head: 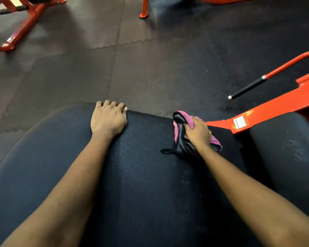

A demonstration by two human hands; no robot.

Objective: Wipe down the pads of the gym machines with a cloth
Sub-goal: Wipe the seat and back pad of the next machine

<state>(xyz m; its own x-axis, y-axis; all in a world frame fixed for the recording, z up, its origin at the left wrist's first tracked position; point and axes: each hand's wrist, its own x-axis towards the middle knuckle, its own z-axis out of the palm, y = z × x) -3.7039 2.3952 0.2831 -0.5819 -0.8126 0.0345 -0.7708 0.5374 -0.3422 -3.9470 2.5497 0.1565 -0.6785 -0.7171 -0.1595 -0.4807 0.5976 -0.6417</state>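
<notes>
dark rubber floor (150, 68) all round us, tiles locked together with jigsaw seams. up in the far left corner sits the red frame (28, 20) of another machine, and further along the top edge a red post (144, 14) stands on a round foot.

closer in, the big black pad (141, 184) fills most of the lower view, grainy and a bit shiny down the middle. our left hand (108, 120) lies palm down at its far edge, a bit left of centre, fingers bent over the rim so it's got hold of the pad edge.

moving right, the cloth (180, 134) is on that same pad, up near the far right corner. it's pink and grey with black trim, all bunched up, with a thin black strand trailing off to the left. our right hand (198, 132) is on top of it, fingers curled into the folds, so it's clutching the cloth and pushing it against the pad. the two hands are well apart.

just right of the cloth an orange frame (275, 107) runs up and away, with a white sticker (240, 122) on it that we can't read. above that a handle (246, 88) with a black grip and a silver end sticks out over the floor. lower right, beside the frame, is a second pad (289, 157), black too, with some scuffs on it.
</notes>
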